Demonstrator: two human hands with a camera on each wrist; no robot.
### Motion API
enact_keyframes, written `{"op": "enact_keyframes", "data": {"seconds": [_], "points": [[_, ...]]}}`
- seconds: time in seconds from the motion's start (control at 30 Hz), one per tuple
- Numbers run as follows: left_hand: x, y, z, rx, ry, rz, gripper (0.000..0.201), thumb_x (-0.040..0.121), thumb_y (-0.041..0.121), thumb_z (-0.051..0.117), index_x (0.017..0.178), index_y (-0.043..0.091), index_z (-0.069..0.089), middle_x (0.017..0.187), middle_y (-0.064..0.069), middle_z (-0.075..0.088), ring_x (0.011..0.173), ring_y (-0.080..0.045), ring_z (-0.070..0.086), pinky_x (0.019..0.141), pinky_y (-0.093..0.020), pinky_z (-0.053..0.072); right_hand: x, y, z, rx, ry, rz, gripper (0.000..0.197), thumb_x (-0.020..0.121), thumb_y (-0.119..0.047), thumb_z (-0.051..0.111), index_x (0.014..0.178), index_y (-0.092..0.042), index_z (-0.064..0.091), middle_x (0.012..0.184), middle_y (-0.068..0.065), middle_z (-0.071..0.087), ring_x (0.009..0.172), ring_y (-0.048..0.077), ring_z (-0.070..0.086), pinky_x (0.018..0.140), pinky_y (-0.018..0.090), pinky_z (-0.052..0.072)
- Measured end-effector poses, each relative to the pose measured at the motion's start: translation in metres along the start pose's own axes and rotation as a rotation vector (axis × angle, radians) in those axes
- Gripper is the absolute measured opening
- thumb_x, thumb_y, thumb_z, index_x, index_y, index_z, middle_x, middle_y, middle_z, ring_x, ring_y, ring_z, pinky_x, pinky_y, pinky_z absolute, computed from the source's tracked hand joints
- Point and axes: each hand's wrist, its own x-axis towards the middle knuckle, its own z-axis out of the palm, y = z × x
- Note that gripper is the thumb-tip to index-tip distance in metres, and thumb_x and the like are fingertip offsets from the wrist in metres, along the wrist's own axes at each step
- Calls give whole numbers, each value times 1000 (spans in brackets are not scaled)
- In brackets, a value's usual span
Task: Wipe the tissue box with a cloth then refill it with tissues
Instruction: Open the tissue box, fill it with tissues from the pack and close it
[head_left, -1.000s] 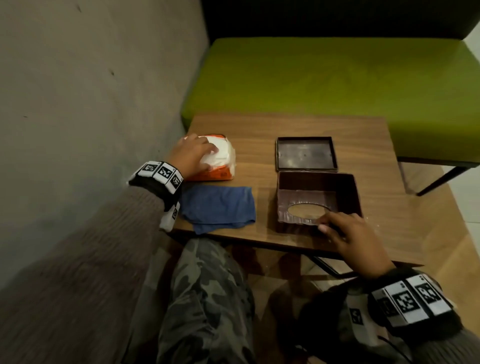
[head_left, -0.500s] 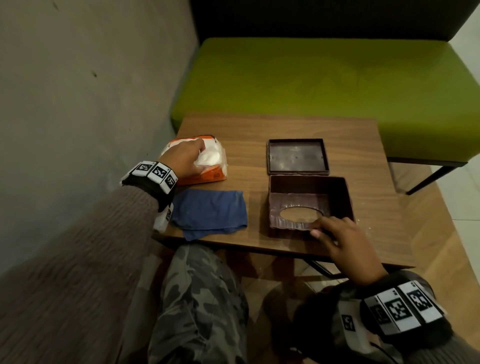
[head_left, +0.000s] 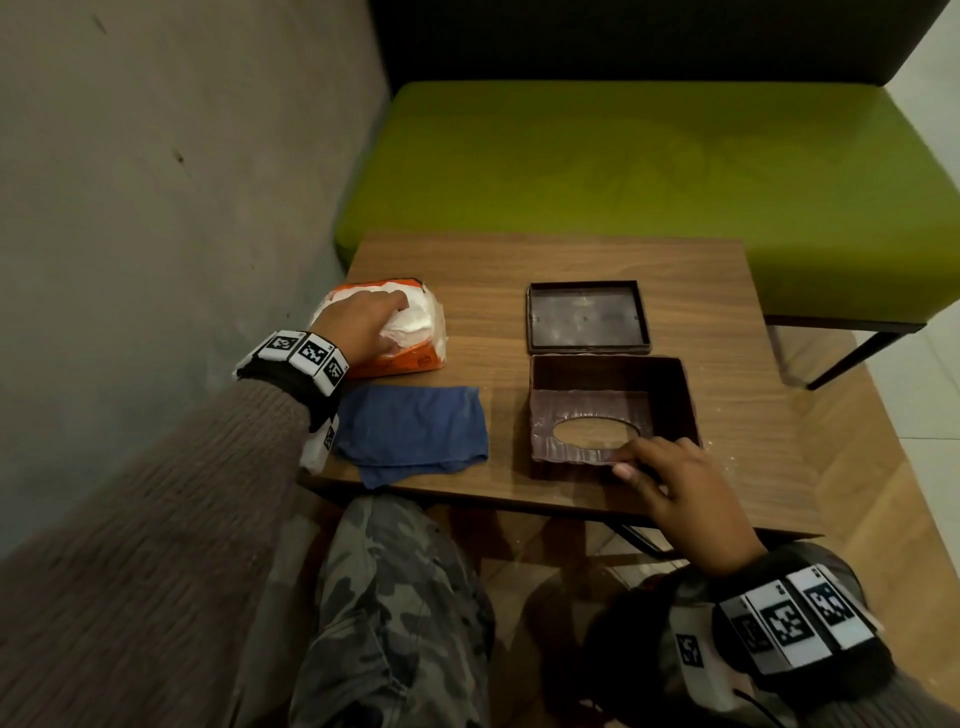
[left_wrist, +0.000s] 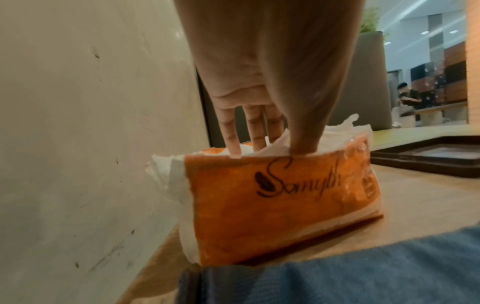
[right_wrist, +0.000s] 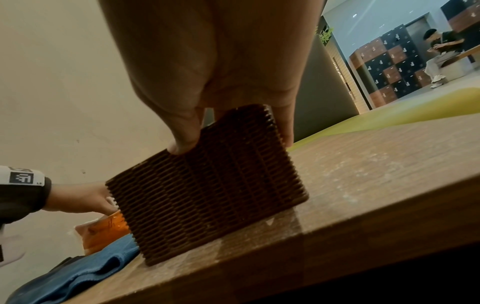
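Observation:
The brown woven tissue box (head_left: 670, 384) stands upside down on the wooden table (head_left: 727, 291), open side up, with its oval slot against the table. My right hand (head_left: 631, 460) grips its near wall, thumb (right_wrist: 182, 135) outside and fingers over the rim. The box's flat base panel (head_left: 587, 317) lies just behind it. At the left, an orange pack of white tissues (head_left: 415, 358) lies torn open. My left hand (head_left: 384, 322) reaches into it, thumb (left_wrist: 301, 142) and fingers (left_wrist: 231, 135) clasping the tissues (left_wrist: 337, 135). The blue cloth (head_left: 415, 431) lies flat in front of the pack.
A grey wall (head_left: 182, 182) runs close along the table's left side. A green bench (head_left: 649, 156) stands right behind the table. The table's near edge is just in front of the box and the cloth. My knees are under it.
My left hand has shifted from the top of the pack, and its fingers now dig in among the tissues. The right hand stays on the box's near wall.

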Motion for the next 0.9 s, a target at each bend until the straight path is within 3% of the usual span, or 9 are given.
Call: {"op": "enact_keyframes", "data": {"seconds": [0.17,0.33,0.53,0.73,0.83,0.9], "points": [[1,-2,-6,-99,52,4,42,77,15,67,118,15,56,116,-14,63,106,-33,57,85,-39,45,0,0,0,5,3,-6,7,92,-24,60,95,-20,65,84,-9,58,77,15,46,67,15,32],[-2,-1,-7,-23,122,49,46,78,13,64,123,8,53,120,-18,55,107,-37,53,81,-43,44,0,-1,0,4,10,1,8,92,-24,59,95,-20,65,87,-5,62,78,16,46,67,29,39],[-9,-3,-17,-56,363,91,34,74,10,70,105,1,60,106,-25,49,91,-39,53,62,-44,42,0,-3,-1,-3,19,1,6,92,-23,60,96,-21,65,86,-5,62,77,14,45,66,29,39],[-17,-9,-43,-157,502,43,36,78,19,62,108,0,57,112,-24,50,96,-38,54,71,-45,45,1,-5,-3,-4,-10,32,10,93,-25,58,99,-22,65,89,-6,62,80,14,46,69,30,41],[-28,-9,-69,-384,681,-80,38,77,20,54,110,0,57,104,-22,59,95,-34,56,76,-39,42,1,-8,-5,-6,-20,35,12,93,-28,57,101,-22,65,92,-6,63,81,14,47,70,29,41],[-40,-6,-81,-677,748,-190,33,80,17,55,112,8,58,100,-8,63,91,-22,57,76,-32,44,1,-9,-7,11,-29,63,17,93,-33,55,107,-26,62,94,-8,64,86,15,52,79,33,44]]}}
